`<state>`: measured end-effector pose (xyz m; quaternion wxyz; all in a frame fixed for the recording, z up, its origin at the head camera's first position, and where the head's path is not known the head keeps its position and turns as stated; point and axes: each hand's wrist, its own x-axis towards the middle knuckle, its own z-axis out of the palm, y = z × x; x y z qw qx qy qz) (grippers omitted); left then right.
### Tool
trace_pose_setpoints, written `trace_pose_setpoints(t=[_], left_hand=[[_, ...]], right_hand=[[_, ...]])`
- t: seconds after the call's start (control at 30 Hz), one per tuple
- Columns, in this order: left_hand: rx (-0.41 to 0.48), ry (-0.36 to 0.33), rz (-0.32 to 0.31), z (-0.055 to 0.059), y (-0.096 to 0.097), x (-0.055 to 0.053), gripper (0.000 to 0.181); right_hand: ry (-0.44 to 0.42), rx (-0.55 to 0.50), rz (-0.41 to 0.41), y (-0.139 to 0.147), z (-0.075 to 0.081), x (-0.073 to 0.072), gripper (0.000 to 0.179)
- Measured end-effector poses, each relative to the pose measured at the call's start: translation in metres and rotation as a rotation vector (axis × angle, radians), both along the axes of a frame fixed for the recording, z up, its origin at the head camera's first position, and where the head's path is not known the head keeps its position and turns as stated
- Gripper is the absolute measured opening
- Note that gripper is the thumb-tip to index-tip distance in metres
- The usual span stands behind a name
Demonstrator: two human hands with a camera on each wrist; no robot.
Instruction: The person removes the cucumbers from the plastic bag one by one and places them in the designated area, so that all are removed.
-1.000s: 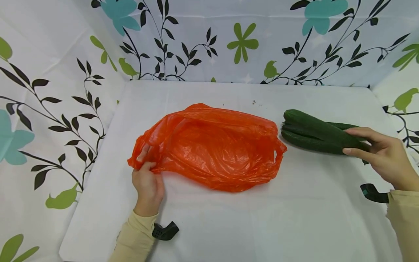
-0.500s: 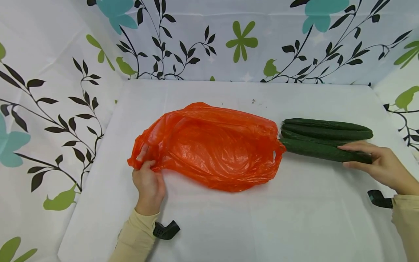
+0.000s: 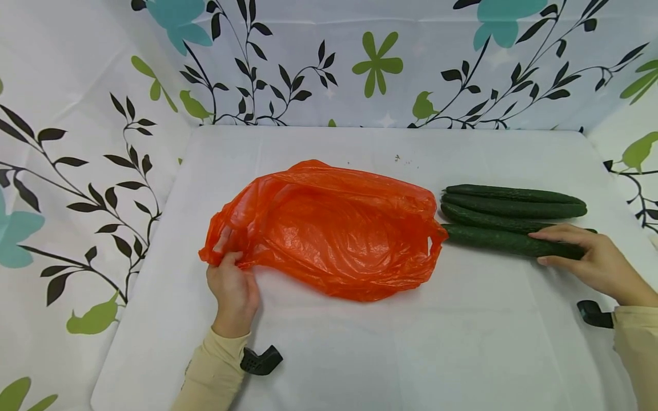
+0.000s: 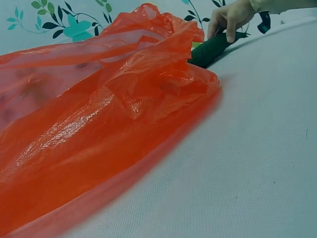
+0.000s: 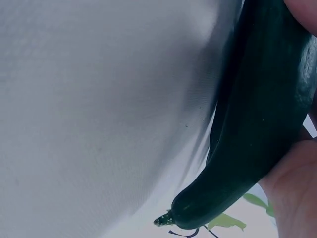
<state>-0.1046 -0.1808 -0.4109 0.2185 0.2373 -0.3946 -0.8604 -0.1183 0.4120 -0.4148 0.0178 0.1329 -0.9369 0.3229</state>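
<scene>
An orange plastic bag [image 3: 339, 228] lies spread on the white table, its handle loop at the right end. My left hand [image 3: 232, 291] pinches the bag's left end, thumb outside and fingers showing faintly through the plastic. To the right of the bag, several dark green cucumbers lie side by side. My right hand [image 3: 604, 262] grips the right end of the nearest cucumber [image 3: 493, 238], whose left tip meets the bag's edge. In the right wrist view this cucumber [image 5: 257, 109] shows its stem end low down. The left wrist view shows the bag [image 4: 114, 114] with the right hand [image 4: 233, 17] beyond.
The other cucumbers [image 3: 514, 206] lie behind the held one, roughly parallel. A white cloth covers the table [image 3: 390, 348]. Patterned curtains [image 3: 308, 40] with leaves and birds stand at the back and both sides. Small specks [image 3: 397, 158] dot the cloth behind the bag.
My right hand has brought its cucumber down from on top of the others to the front of the row, beside them. The left hand and the bag stay nearly still.
</scene>
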Motion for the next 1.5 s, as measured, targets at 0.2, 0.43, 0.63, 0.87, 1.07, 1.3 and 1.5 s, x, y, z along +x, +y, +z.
trace_pose_setpoints(t=[0.2, 0.43, 0.63, 0.87, 1.07, 1.3, 1.5], left_hand=[[-0.019, -0.003, 0.016, 0.0, -0.001, 0.001, 0.051], [-0.05, -0.013, 0.024, 0.0, -0.002, 0.0, 0.05], [-0.063, -0.03, 0.012, 0.0, -0.003, 0.002, 0.048], [-0.115, -0.037, -0.01, 0.0, -0.003, 0.004, 0.049], [-0.175, 0.054, -0.027, 0.003, -0.006, 0.005, 0.042], [-0.371, 0.286, 0.007, 0.03, -0.022, -0.002, 0.056], [-0.51, 0.339, 0.063, 0.068, -0.037, -0.017, 0.06]], right_hand=[[0.042, 0.094, -0.015, -0.002, -0.002, 0.0, 0.052], [0.06, 0.147, -0.018, -0.003, 0.002, -0.001, 0.054], [0.043, 0.166, -0.042, -0.002, 0.001, 0.001, 0.054], [0.011, 0.219, -0.059, -0.009, 0.003, 0.001, 0.054], [0.023, 0.282, -0.054, -0.015, 0.007, 0.0, 0.055], [0.028, 0.329, -0.032, -0.016, 0.013, -0.003, 0.051], [-0.038, 0.286, -0.023, -0.027, 0.027, -0.01, 0.046]])
